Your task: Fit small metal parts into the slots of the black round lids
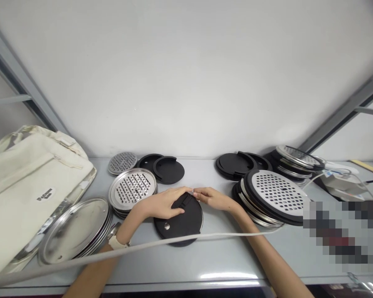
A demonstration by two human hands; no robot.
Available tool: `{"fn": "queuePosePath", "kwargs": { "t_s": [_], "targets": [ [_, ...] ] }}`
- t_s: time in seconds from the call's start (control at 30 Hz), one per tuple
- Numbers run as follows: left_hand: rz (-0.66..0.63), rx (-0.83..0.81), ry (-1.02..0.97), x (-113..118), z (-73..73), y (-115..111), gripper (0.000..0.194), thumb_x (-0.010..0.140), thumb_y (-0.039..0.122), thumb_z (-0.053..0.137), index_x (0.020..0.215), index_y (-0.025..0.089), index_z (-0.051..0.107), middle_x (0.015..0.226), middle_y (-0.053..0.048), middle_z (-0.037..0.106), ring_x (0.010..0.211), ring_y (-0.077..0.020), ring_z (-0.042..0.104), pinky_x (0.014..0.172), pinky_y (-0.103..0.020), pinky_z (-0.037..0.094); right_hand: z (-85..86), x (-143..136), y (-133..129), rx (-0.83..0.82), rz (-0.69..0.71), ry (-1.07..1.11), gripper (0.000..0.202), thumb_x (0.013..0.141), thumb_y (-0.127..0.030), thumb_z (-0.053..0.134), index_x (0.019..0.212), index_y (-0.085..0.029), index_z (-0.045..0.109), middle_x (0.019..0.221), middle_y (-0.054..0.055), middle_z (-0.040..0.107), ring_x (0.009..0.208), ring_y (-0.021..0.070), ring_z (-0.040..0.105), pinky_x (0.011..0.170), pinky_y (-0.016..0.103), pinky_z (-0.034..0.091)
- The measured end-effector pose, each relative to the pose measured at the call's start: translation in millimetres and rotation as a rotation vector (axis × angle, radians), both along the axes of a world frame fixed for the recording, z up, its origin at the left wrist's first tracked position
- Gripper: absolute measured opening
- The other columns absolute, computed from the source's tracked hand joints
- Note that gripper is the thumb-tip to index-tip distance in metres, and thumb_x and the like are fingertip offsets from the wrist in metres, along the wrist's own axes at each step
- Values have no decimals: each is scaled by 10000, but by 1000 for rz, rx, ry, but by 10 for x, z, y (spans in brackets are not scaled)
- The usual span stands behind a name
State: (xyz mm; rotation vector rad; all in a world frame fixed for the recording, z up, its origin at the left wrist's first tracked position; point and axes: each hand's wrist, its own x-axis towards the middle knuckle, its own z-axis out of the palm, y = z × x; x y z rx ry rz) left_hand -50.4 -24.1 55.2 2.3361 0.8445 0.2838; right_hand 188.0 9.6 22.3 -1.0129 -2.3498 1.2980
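A round black plastic lid (182, 219) with a silver dot near its lower left lies in the middle of the grey table. My left hand (163, 203) is over its upper left side, the thumb on top and the fingers reaching to the far edge, closed on it. At the far right edge, the fingertips of my right hand (213, 198) pinch together on the lid, meeting the left fingertips. What lies between the fingertips is hidden. Just left of my left hand is a stack of metal grater plates (132, 188).
Plain metal discs (77, 229) are stacked at left, beside a cream bag (40, 182). Black covers (168, 169) and more black pieces (236, 164) lie along the wall. Stacked graters (278, 192) stand at right. A pale cable (161, 241) crosses in front of the lid.
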Motion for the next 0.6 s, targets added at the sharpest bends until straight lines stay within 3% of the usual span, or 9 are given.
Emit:
{"fn": "queuePosePath", "kwargs": {
  "t_s": [0.27, 0.6],
  "targets": [
    [-101, -89, 17, -17, -21, 32, 588, 926, 313, 425, 1455, 243, 179, 1519, -32, 211, 1389, -210, 206, 1147, -356, 188, 67, -10, -26, -6, -9, -25, 382, 911, -487, 348, 707, -176, 436, 641, -32, 363, 599, 105, 331, 580, 241, 301],
    [-98, -119, 18, -1, -17, 44, 585, 936, 369, 403, 1457, 234, 175, 1521, -41, 200, 1395, -200, 185, 1149, -348, 169, 126, -22, -62, -20, -22, -68, 373, 907, -474, 342, 684, -181, 404, 597, -40, 359, 554, 98, 328, 551, 237, 290]
  ]
}}
